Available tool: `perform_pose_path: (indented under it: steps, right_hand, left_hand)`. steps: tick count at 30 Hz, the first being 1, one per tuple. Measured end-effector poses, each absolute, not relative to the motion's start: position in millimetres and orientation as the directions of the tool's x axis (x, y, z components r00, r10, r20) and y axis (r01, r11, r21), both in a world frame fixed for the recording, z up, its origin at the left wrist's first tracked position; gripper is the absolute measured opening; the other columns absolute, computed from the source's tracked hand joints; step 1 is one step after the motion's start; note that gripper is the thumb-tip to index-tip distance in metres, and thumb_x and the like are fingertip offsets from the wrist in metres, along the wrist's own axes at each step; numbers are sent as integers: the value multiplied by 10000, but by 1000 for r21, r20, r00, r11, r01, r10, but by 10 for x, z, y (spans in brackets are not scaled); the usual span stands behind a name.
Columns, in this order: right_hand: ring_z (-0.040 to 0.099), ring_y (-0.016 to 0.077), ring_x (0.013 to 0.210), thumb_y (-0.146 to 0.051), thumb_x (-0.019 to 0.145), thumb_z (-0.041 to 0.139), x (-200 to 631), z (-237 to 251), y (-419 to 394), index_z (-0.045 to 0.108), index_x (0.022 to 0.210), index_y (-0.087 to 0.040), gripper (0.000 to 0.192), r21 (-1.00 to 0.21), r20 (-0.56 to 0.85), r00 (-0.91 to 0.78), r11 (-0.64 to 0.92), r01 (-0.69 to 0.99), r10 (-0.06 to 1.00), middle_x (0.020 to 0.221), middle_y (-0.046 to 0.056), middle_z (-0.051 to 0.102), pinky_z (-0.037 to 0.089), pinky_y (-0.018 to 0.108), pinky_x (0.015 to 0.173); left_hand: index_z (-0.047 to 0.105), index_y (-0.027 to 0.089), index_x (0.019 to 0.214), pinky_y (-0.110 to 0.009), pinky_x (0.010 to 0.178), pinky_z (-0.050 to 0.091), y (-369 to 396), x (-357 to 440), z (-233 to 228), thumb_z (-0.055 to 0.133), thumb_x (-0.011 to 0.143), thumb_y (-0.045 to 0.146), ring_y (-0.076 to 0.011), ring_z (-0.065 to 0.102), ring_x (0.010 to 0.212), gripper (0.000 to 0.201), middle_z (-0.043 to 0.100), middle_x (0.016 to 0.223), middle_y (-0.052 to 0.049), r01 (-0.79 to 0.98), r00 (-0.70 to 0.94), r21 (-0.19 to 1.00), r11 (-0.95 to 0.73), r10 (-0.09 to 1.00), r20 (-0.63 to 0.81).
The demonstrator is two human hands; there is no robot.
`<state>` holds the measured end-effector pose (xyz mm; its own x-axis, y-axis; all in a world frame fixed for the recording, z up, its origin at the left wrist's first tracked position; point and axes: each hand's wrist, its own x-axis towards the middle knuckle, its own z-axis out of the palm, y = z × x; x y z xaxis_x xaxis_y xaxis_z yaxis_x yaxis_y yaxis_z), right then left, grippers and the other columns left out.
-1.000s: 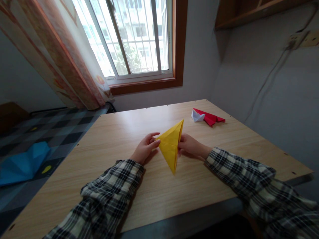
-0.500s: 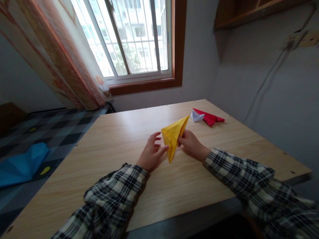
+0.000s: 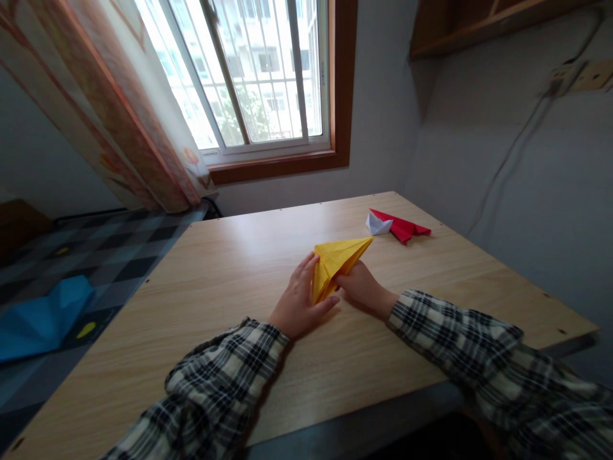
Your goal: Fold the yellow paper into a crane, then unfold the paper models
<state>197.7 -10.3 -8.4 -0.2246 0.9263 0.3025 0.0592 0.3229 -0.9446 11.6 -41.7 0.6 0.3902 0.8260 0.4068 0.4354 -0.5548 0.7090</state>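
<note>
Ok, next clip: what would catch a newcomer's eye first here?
The bright yellow folded paper at the middle of the wooden table, held between the left hand and right hand. Then the small red paper model with a white one touching it, near the table's far right edge. A blue folded shape lies on the chequered floor, far left.

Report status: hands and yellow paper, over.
Left hand and right hand both grip the folded yellow paper, low over the table. Nothing in the way.

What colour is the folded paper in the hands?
Yellow. The folded paper, held by the left hand and right hand, shows best in the head view.
</note>
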Motion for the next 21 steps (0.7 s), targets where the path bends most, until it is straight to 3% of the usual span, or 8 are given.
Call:
perform_pose_path:
  steps: [6, 8, 12, 17, 21]
  right_hand:
    - [618, 171, 645, -153, 700, 566, 1951, -91, -132, 696, 907, -197, 248, -954, 272, -240, 294, 62, 932, 854, 35, 734, 528, 302, 568]
    - [652, 188, 716, -146, 696, 565, 1941, -82, -140, 699, 935, -203, 280, -943, 310, -242, 330, 47, 920, 909, 40, 745, 557, 326, 635]
    - [673, 233, 985, -113, 694, 565, 1934, -70, -146, 708, 1007, -216, 359, -900, 407, -230, 431, 62, 884, 1049, 51, 751, 547, 402, 917]
    - [671, 218, 831, -102, 730, 551, 1946, -79, -148, 703, 875, -209, 236, -889, 363, -279, 420, 182, 889, 875, 49, 741, 562, 379, 833]
    - [670, 216, 906, -115, 781, 540, 1948, -84, -147, 695, 850, -208, 193, -809, 479, -285, 544, 224, 830, 903, 52, 739, 547, 363, 881]
  left_hand:
    - [328, 219, 1527, -563, 1240, 213, -440, 141, 17, 732, 832, 428, -351, 267, 1513, 830, 291, 1624, -186, 522, 410, 608, -598, 801, 436]
    - [321, 225, 1527, -559, 1238, 222, -443, 145, 24, 714, 853, 426, -344, 272, 1513, 806, 287, 1626, -184, 537, 408, 588, -605, 796, 447]
    - [321, 231, 1526, -549, 1239, 236, -444, 146, 30, 657, 903, 412, -324, 274, 1515, 731, 300, 1622, -177, 560, 410, 545, -623, 781, 471]
    - [301, 223, 1545, -548, 1236, 259, -423, 120, -9, 563, 961, 312, -310, 283, 1514, 646, 300, 1623, -178, 590, 419, 468, -658, 745, 519]
    - [230, 243, 1575, -575, 1218, 290, -387, 84, -66, 468, 966, 171, -293, 281, 1516, 658, 287, 1631, -171, 592, 443, 401, -700, 697, 563]
